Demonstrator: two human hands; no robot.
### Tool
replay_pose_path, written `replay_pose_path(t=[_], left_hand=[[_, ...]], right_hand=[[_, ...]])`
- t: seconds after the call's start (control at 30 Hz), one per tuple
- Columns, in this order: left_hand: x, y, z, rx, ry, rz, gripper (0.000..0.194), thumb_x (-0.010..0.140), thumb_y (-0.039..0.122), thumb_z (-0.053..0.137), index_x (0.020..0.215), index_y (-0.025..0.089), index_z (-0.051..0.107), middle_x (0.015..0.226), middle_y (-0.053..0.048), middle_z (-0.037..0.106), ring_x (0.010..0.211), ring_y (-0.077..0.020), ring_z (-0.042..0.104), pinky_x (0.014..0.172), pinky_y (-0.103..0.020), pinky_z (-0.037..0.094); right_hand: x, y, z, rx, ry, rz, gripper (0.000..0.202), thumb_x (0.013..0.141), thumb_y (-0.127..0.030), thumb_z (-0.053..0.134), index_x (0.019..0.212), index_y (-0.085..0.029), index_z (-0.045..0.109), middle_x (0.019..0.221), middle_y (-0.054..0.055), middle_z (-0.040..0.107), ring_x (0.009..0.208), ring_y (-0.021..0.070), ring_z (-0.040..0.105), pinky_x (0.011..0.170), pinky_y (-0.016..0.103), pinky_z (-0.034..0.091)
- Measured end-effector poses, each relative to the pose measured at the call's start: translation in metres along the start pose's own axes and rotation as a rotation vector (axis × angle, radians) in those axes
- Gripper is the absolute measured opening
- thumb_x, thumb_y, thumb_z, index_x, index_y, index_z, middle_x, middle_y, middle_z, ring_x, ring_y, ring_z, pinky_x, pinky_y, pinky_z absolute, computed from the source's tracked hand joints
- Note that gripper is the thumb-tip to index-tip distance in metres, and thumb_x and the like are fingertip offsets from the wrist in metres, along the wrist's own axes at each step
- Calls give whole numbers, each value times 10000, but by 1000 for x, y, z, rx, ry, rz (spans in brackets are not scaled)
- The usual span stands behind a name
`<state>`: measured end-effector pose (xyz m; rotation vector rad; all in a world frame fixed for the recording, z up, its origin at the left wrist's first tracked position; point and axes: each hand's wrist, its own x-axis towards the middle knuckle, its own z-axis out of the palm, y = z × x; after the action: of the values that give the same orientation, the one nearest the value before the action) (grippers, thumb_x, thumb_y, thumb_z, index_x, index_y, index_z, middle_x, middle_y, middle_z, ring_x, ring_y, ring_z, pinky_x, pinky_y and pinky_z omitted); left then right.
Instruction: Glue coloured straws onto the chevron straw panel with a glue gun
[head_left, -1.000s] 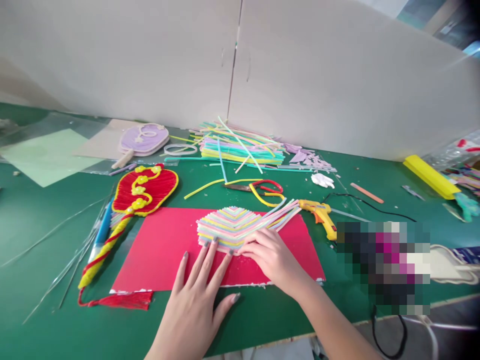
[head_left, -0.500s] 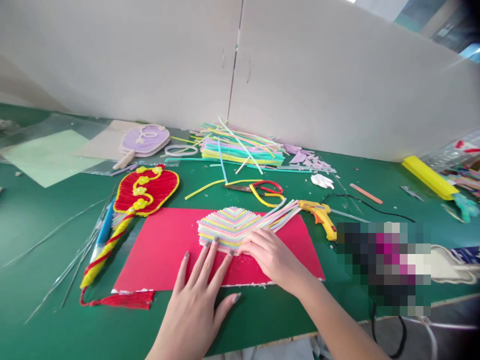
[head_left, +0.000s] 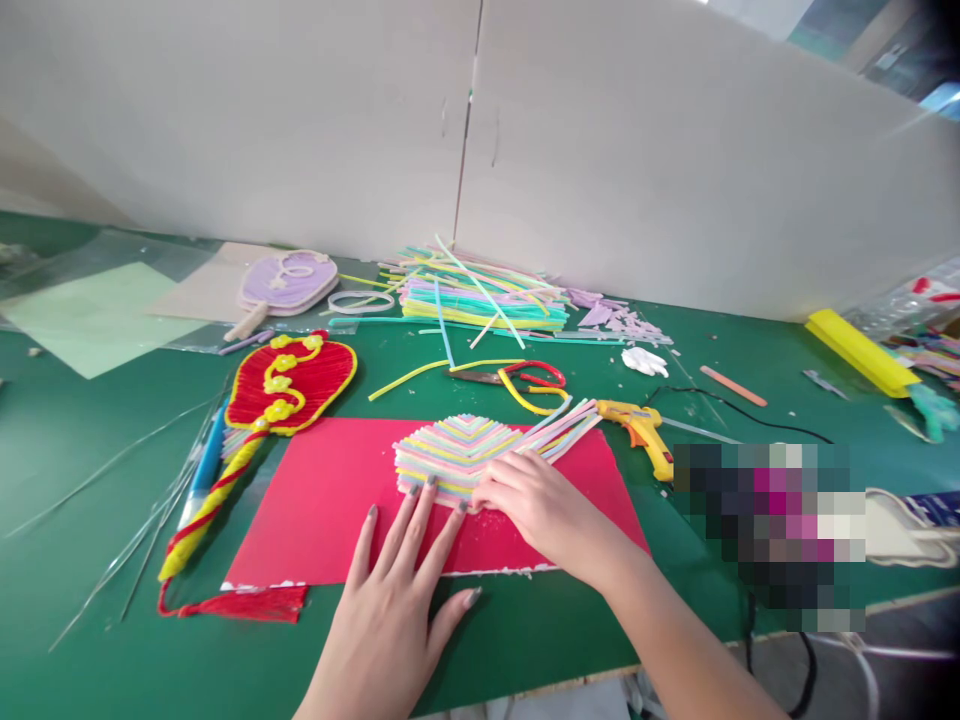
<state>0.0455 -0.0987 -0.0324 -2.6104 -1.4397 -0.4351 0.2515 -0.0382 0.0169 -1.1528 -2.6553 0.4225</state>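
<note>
Pastel pipe cleaners laid side by side in V-shaped stripes form a striped panel (head_left: 450,450) on a red sheet (head_left: 322,500). Spread flat, my left hand (head_left: 394,605) rests its fingertips on the panel's lower edge and the red sheet. My right hand (head_left: 536,505) has its fingers pinched together at the panel's lower right edge, on a pipe cleaner whose held part is hidden under the fingers. Loose pipe cleaner ends (head_left: 566,432) fan out to the upper right, beyond the right knuckles.
Scissors (head_left: 517,375) and a yellow glue gun (head_left: 637,430) lie behind the sheet. To the left is a red fan (head_left: 296,385) with a yellow handle and tassel. A purple fan (head_left: 289,282) and a pipe cleaner pile (head_left: 480,300) lie farther back. A blurred patch hides something at right.
</note>
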Motion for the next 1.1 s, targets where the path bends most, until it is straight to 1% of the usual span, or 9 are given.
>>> replay_pose_path(t=[0.17,0.4,0.5,0.63,0.7,0.77,0.83,0.9,1.1], left_hand=[[-1,0,0,3,4,4,624,906,555,424,1434,226,379,1468,-144,415,1320,-313,420,1038,-544,359],[-1,0,2,13,-10,0,618,906,554,425,1434,234,381,1474,-139,407,1329,-312,409,1046,-548,348],[-1,0,2,15,-5,6,618,908,548,426,1436,230,378,1476,-143,403,1326,-312,414,1044,-547,349],[-1,0,2,2,5,-1,613,915,538,415,1442,227,368,1488,-142,384,1312,-316,432,1044,-544,350],[0,0,1,-6,5,-6,611,917,535,412,1444,231,363,1493,-138,376,1309,-316,436,1050,-545,343],[0,0,1,-6,4,-6,612,915,533,418,1446,235,358,1495,-136,372,1310,-314,435,1055,-545,338],[-1,0,2,1,5,-6,615,913,533,422,1448,237,353,1497,-134,368,1316,-310,430,1056,-544,340],[-1,0,2,5,7,-5,611,916,529,417,1449,240,349,1499,-130,367,1319,-308,427,1049,-543,351],[-2,-1,4,24,1,-3,614,909,535,424,1445,242,359,1499,-130,367,1316,-321,428,1032,-551,369]], right_hand=[[0,-2,-1,-16,18,-8,151,904,-77,497,912,-190,597,910,21,601,902,158,503,811,292,395],[2,-7,-3,-97,23,-47,153,929,-111,461,909,-157,606,895,47,599,883,172,510,796,300,414],[0,-4,2,-59,75,-60,171,934,-128,463,926,-167,630,902,45,618,898,174,523,800,307,430],[-16,11,8,92,259,-7,181,930,-183,505,977,-224,675,894,25,653,890,157,563,803,304,466],[-28,22,7,128,355,74,168,919,-217,532,985,-234,686,900,31,661,888,161,583,804,314,489],[-41,35,4,120,415,162,155,908,-238,553,973,-233,693,913,42,658,901,175,593,819,334,502],[-50,47,0,100,438,212,140,898,-251,568,950,-230,697,915,47,654,897,183,597,833,349,506],[-54,57,-2,84,434,223,132,890,-264,580,939,-235,699,916,47,651,893,188,598,835,360,508],[-45,68,3,122,394,210,118,875,-283,601,832,-240,703,871,34,628,888,184,585,836,353,498]])
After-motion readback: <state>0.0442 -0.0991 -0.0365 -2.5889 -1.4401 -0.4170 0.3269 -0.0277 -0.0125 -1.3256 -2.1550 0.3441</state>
